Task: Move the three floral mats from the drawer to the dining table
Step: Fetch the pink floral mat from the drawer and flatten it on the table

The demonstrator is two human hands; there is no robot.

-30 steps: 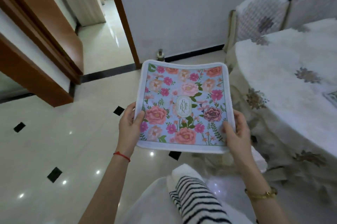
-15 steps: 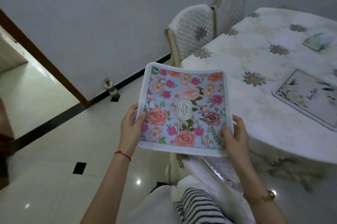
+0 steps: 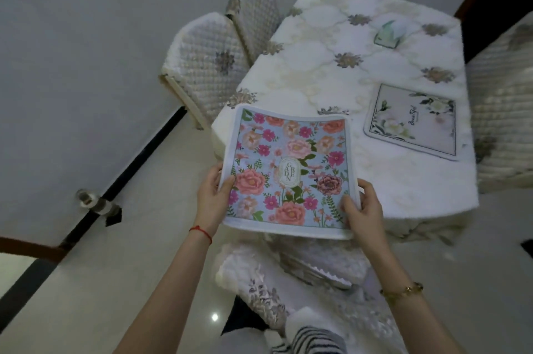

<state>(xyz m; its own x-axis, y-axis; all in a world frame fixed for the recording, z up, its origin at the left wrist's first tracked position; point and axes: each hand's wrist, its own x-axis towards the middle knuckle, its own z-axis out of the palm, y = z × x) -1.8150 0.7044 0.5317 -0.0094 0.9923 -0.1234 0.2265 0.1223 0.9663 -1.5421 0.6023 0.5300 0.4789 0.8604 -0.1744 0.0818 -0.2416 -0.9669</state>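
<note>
I hold a blue floral mat [image 3: 291,172] with pink and orange roses and a white border, flat in front of me. My left hand [image 3: 212,201] grips its left edge and my right hand [image 3: 362,211] grips its lower right edge. The mat's far half hangs over the near left corner of the dining table [image 3: 403,189], which wears a white quilted cloth. A pale mat with white flowers [image 3: 411,120] lies flat on the table's right side. A small green and white item [image 3: 388,33] rests at the table's far end. No drawer is in view.
Two quilted chairs [image 3: 210,65] stand at the table's left by the grey wall. Another covered chair [image 3: 507,111] is on the right, and a chair back [image 3: 302,270] is just below the mat. A small bottle [image 3: 86,199] sits by the black skirting.
My view has swung right from the doorway to the table, and I have come closer. The blue mat, held in both hands throughout, now reaches over the table's corner.
</note>
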